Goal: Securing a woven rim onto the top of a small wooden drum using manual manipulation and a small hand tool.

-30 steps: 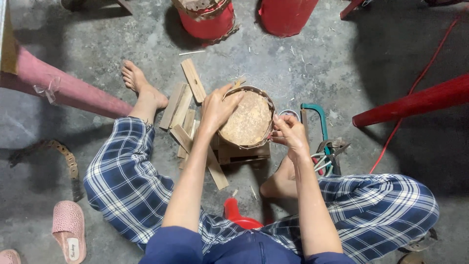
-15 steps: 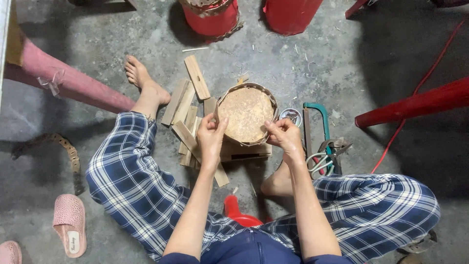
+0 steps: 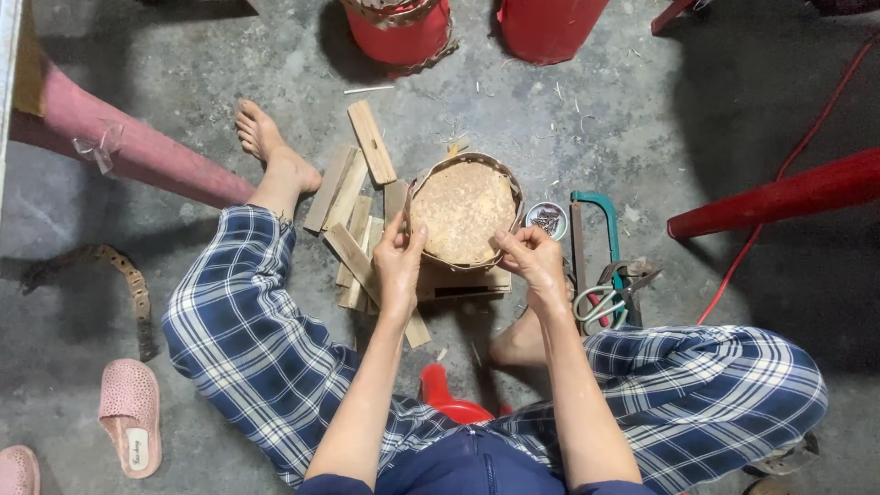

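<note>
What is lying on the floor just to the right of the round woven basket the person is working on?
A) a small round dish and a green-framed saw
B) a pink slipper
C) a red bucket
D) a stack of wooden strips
A: beside the round woven basket, on its right, sit a small round dish and a green-framed saw; the other things listed lie elsewhere.

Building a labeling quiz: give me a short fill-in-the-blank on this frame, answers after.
1. Both hands, the left hand and the right hand, grip the rim of a round ____ drum.
2. The drum rests on a ____ block.
3. The hacksaw with the teal frame lies to the person's ____ of the drum.
4. The slipper on the floor is ____.

Answers: bamboo-hooped; wooden; right; pink
</note>
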